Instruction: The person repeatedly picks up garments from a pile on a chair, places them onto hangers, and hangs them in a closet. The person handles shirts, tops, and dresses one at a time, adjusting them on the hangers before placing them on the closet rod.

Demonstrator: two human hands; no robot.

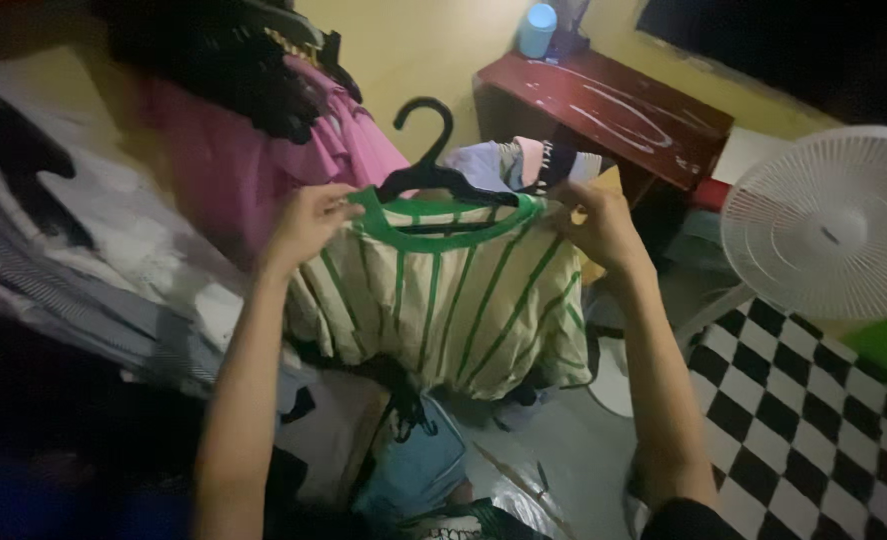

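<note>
I hold up a cream shirt [444, 300] with green vertical stripes and a green collar, hung on a black plastic hanger [426, 170]. My left hand [309, 222] grips the shirt's left shoulder by the collar. At the right shoulder, my right hand [599, 228] pinches the fabric over the hanger's end. The hanger's hook sticks up between my hands.
Pink garments [264, 150] and dark clothes hang at the upper left over a pile of grey and white laundry [134, 270]. A red wooden table [614, 105] stands behind, a white fan [834, 220] at the right, checkered flooring [814, 420] below it. More clothes [414, 470] lie under the shirt.
</note>
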